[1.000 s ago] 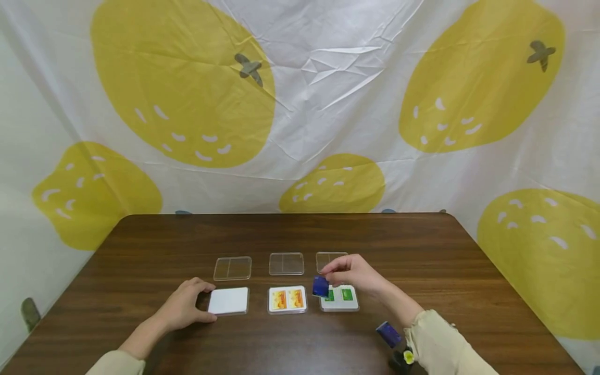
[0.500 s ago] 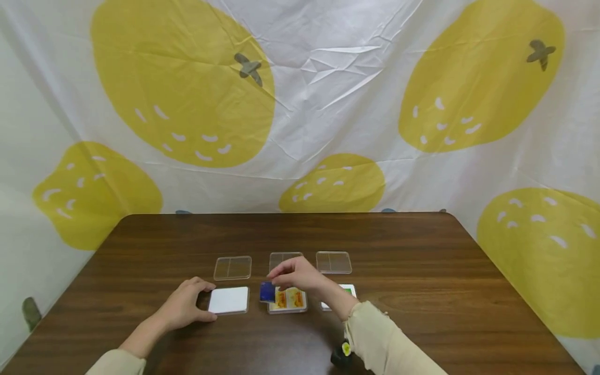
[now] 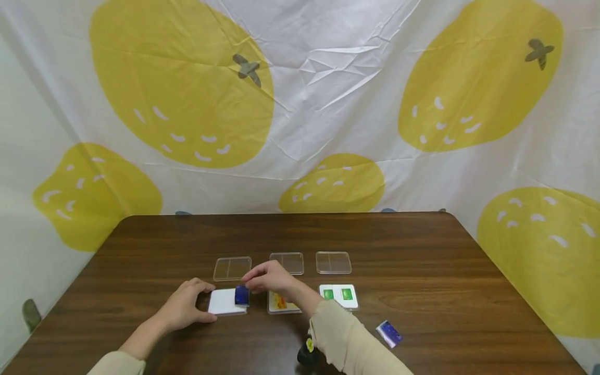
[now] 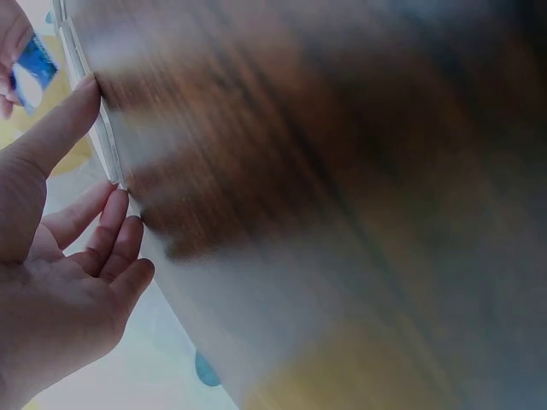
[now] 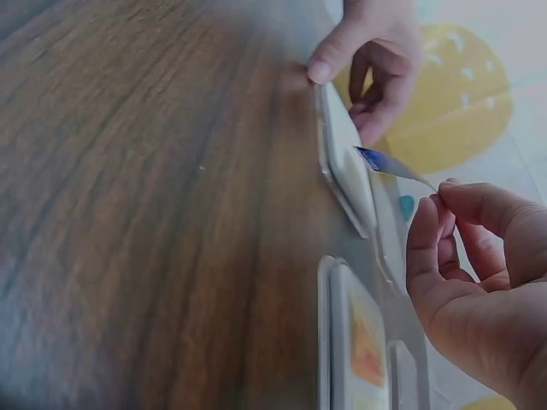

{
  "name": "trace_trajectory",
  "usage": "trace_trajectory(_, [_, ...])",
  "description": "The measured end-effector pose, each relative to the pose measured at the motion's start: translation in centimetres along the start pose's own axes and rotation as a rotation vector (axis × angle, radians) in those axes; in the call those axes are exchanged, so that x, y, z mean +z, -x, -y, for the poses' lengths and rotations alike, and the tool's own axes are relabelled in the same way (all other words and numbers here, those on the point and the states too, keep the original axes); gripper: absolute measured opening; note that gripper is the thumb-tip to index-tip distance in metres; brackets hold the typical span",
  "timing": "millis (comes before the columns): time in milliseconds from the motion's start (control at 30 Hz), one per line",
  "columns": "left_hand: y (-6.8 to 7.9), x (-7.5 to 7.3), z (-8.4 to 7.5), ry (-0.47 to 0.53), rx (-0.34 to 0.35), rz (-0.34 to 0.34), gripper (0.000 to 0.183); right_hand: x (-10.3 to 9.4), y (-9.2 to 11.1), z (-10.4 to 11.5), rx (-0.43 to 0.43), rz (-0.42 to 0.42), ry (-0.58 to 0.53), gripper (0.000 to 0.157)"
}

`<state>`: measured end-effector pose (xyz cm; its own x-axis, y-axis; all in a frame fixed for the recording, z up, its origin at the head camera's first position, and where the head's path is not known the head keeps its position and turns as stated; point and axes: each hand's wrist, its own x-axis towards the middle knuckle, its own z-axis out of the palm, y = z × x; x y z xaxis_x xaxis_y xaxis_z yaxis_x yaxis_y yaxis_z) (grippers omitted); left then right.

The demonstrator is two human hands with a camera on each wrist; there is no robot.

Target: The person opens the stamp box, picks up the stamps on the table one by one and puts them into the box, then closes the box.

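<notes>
Your right hand (image 3: 272, 278) pinches the blue piece (image 3: 241, 295); it could skew if your left hand (image 3: 189, 304), gripping the white case (image 3: 222, 302), slips.

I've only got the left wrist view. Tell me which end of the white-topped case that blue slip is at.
Observer: The head view shows the right hand holding the blue slip over the right end of the white-topped case, the end away from the left hand; whether it touches, I can't tell.
Operator: Now report any other blue slip.
Observer: One more: a second slip lies on the table, nearer the person than the case with two green pictures.
</notes>
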<state>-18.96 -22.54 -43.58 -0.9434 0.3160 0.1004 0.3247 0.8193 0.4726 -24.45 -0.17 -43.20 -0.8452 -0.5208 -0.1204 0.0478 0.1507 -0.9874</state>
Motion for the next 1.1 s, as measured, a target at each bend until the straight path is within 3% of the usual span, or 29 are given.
trace_trajectory(167, [-0.1, 0.2, 0.1, 0.0, 0.013, -0.016, 0.06, 0.8, -0.5, -0.3, -0.018, -0.024, 0.05, 0.015])
trace_trajectory(300, [-0.1, 0.3, 0.2, -0.002, 0.022, -0.019, 0.06, 1.1, -0.7, -0.5, -0.076, -0.056, 0.181, 0.011])
trace_trajectory(567, [-0.1, 0.2, 0.2, -0.01, 0.023, -0.027, 0.059, 1.2, -0.9, -0.5, -0.231, -0.074, 0.628, 0.009])
trace_trajectory(933, [-0.1, 0.2, 0.3, -0.019, 0.037, -0.032, 0.059, 1.8, -1.1, -0.2, -0.336, -0.078, 0.83, 0.012])
trace_trajectory(1100, [-0.1, 0.2, 0.3, -0.013, 0.037, -0.027, 0.059, 2.1, -1.1, -0.2, -0.351, -0.089, 0.866, 0.014])
